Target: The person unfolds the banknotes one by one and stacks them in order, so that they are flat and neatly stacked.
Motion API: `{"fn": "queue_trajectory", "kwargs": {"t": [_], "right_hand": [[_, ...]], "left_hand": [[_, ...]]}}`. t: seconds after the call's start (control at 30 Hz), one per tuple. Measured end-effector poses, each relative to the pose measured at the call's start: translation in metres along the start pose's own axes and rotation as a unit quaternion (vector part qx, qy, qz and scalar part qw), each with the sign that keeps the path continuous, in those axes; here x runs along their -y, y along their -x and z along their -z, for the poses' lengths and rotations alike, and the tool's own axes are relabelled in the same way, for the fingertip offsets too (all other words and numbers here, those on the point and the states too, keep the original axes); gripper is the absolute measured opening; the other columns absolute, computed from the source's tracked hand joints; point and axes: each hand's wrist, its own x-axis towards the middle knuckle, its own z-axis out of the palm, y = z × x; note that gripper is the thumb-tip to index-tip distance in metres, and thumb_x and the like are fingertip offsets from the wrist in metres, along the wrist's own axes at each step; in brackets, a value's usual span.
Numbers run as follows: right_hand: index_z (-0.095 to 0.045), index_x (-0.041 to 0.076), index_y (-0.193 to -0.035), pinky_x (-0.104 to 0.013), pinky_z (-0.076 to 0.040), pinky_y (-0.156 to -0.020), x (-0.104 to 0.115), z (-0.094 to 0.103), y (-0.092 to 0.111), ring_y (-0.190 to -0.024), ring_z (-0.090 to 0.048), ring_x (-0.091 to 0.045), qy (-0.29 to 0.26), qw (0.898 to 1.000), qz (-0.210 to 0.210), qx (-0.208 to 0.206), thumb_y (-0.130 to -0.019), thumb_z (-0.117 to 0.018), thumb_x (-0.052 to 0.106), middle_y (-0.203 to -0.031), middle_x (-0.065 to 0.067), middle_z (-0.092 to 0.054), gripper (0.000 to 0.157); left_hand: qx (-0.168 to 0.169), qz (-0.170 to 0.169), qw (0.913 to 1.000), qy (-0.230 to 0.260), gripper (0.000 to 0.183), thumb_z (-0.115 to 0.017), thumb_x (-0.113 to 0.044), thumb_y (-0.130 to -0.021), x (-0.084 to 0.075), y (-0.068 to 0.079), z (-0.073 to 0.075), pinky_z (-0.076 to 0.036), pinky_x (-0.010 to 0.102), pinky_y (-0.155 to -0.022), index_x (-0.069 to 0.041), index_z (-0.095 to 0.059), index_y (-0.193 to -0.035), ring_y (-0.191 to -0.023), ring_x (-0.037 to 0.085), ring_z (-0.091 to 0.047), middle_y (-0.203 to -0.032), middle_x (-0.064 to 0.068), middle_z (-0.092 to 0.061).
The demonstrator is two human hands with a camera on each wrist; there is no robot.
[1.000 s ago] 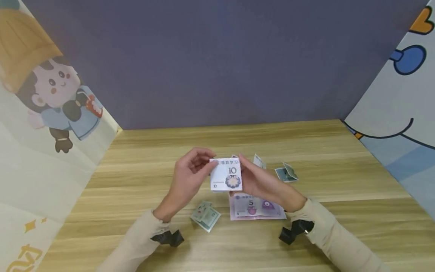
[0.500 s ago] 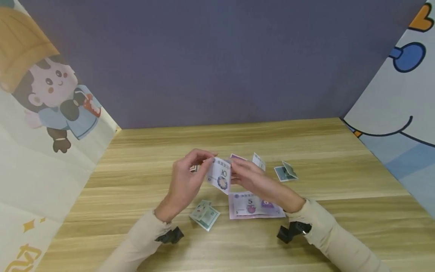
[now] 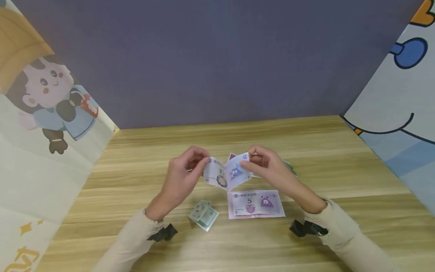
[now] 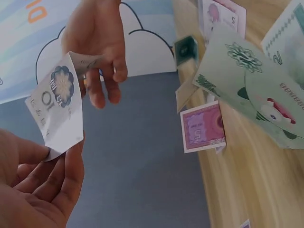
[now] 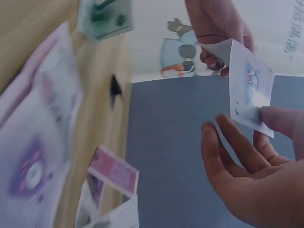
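Left hand (image 3: 180, 176): thumb and fingers pinch one end of the toy 10 banknote (image 3: 236, 170).
Right hand (image 3: 276, 173): thumb and fingers pinch the other end.
10 banknote: aloft over the table (image 3: 142, 151), V-creased, pale lilac, blue monster on one half.
Mostly hidden, head view: green note (image 3: 290, 169) behind right hand; magenta note (image 4: 203, 127) behind 10 banknote.

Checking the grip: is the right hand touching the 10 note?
Touching: the right wrist view shows the right hand pinching the 10 note, thumb on its printed face.
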Motion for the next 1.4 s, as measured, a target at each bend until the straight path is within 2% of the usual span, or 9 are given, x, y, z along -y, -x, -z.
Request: {"fn": "queue_trajectory", "kwargs": {"t": [0.07,0.2,0.43,0.57,0.67,0.9,1.0,1.17,1.4], "right_hand": [[-0.057,0.007,-0.098,-0.026,-0.049,-0.063,-0.002,0.002,0.007,-0.075,-0.063,-0.019,0.024,0.999,0.018,-0.009,-0.098,-0.066,0.017,-0.088,-0.009,-0.068,0.013],[-0.062,0.006,-0.096,-0.028,-0.053,-0.062,-0.010,0.008,0.019,-0.071,-0.064,-0.020,0.056,0.997,0.032,-0.028,-0.096,-0.067,0.013,-0.083,-0.007,-0.069,0.008],[-0.063,0.003,-0.107,-0.039,-0.057,-0.055,-0.017,0.024,0.039,-0.058,-0.064,-0.026,0.090,0.995,-0.010,-0.044,-0.096,-0.067,0.015,-0.075,-0.005,-0.072,0.017],[-0.064,0.002,-0.113,-0.036,-0.056,-0.052,-0.022,0.030,0.049,-0.056,-0.064,-0.025,0.118,0.991,-0.038,-0.050,-0.095,-0.069,0.017,-0.077,-0.004,-0.073,0.024],[-0.065,0.003,-0.105,-0.035,-0.055,-0.049,-0.028,0.033,0.056,-0.055,-0.063,-0.024,0.144,0.987,-0.053,-0.050,-0.094,-0.071,0.019,-0.075,-0.003,-0.070,0.020],[-0.066,0.009,-0.092,-0.028,-0.048,-0.043,-0.045,0.041,0.065,-0.048,-0.055,-0.020,0.191,0.979,-0.067,-0.020,-0.092,-0.073,0.021,-0.065,-0.003,-0.060,0.013],[-0.066,0.011,-0.093,-0.027,-0.048,-0.044,-0.049,0.043,0.065,-0.048,-0.054,-0.019,0.210,0.976,-0.058,-0.002,-0.093,-0.072,0.021,-0.063,-0.004,-0.059,0.012],[-0.066,0.009,-0.096,-0.026,-0.046,-0.043,-0.055,0.048,0.063,-0.047,-0.052,-0.012,0.243,0.968,-0.056,0.018,-0.093,-0.071,0.014,-0.060,-0.001,-0.056,0.008],[-0.067,0.007,-0.095,-0.021,-0.039,-0.045,-0.063,0.044,0.061,-0.051,-0.046,-0.003,0.313,0.947,-0.056,0.030,-0.090,-0.073,0.010,-0.062,0.008,-0.057,0.008]], "left_hand": [[0.017,0.013,0.9998,0.002,0.005,-0.064,-0.001,-0.095,0.000,0.001,0.000,-0.059,0.027,-0.062,-0.001,-0.065,-0.100,-0.073,0.014,-0.070,-0.089,0.007,-0.072],[0.057,0.041,0.9975,0.008,0.005,-0.063,-0.003,-0.096,0.000,0.004,-0.003,-0.059,0.032,-0.058,-0.002,-0.065,-0.101,-0.069,0.011,-0.068,-0.088,0.007,-0.071],[0.111,0.096,0.9890,0.022,0.004,-0.063,-0.001,-0.096,0.006,0.004,-0.012,-0.059,0.033,-0.056,-0.003,-0.065,-0.099,-0.066,0.013,-0.068,-0.088,0.007,-0.071],[0.157,0.137,0.9769,0.046,0.005,-0.065,0.000,-0.094,0.014,0.005,-0.020,-0.059,0.037,-0.058,-0.003,-0.065,-0.098,-0.066,0.018,-0.069,-0.087,0.008,-0.071],[0.201,0.150,0.9664,0.055,0.004,-0.065,0.001,-0.094,0.021,0.005,-0.031,-0.060,0.037,-0.060,0.000,-0.065,-0.098,-0.067,0.021,-0.069,-0.086,0.010,-0.071],[0.307,0.188,0.9316,0.051,0.005,-0.065,0.001,-0.093,0.029,-0.001,-0.046,-0.060,0.038,-0.060,0.000,-0.064,-0.097,-0.065,0.030,-0.069,-0.076,0.005,-0.070],[0.334,0.192,0.9223,0.033,0.004,-0.066,0.000,-0.093,0.031,-0.004,-0.050,-0.059,0.038,-0.059,0.000,-0.064,-0.096,-0.063,0.029,-0.069,-0.073,0.005,-0.070],[0.346,0.194,0.9177,-0.010,0.005,-0.068,-0.002,-0.092,0.033,-0.007,-0.061,-0.059,0.033,-0.057,-0.004,-0.064,-0.092,-0.062,0.021,-0.068,-0.076,0.004,-0.069],[0.384,0.170,0.9033,-0.088,0.006,-0.071,-0.006,-0.091,0.041,-0.002,-0.071,-0.054,0.022,-0.056,-0.009,-0.065,-0.091,-0.061,0.008,-0.060,-0.073,-0.002,-0.064]]}}
